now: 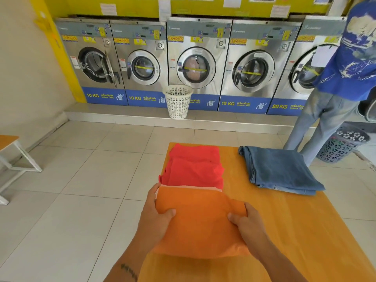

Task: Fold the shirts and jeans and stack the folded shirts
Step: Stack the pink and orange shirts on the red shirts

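Observation:
A folded orange shirt (200,222) is held over the near part of the wooden table (295,231). My left hand (156,214) grips its left edge, thumb on top. My right hand (247,222) grips its right edge the same way. A thin pale layer shows under the orange shirt's far edge. Just beyond it lies a folded red shirt (195,165) at the table's far left. Folded blue jeans (278,169) lie at the far right of the table, apart from the shirts.
A row of washing machines (195,62) lines the back wall, with a white basket (178,101) in front. A person in a blue shirt (350,58) stands at the right beside a dark basket (341,145). A bench (12,151) is at the left.

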Demonstrator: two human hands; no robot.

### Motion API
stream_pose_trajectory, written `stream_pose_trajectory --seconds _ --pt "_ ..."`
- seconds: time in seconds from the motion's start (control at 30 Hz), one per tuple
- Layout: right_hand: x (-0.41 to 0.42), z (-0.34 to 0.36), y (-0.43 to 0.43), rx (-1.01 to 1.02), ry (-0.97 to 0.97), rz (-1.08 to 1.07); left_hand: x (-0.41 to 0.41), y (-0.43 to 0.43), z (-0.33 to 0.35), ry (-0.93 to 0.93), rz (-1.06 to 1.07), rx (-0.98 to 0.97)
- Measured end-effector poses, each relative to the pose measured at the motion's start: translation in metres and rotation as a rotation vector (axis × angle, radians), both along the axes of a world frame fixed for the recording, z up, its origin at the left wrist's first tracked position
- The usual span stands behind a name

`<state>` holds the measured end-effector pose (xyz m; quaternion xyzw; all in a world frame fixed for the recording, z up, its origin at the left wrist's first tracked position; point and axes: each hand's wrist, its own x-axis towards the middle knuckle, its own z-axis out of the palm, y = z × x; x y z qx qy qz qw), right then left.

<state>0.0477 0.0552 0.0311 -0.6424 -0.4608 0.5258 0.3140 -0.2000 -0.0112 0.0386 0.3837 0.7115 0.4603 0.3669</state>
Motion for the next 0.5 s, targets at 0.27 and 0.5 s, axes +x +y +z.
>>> stream_pose_trajectory --seconds 0.27,0.5 --pt "0.018 -0.039 -0.01 -0.167 -0.017 0.137 0.029 -0.017 -0.04 0.115 0.035 -0.229" --pt "0.024 -0.044 -0.014 -0.08 -0.115 0.239 0.025 -0.024 -0.043 0.158 0.052 -0.254"
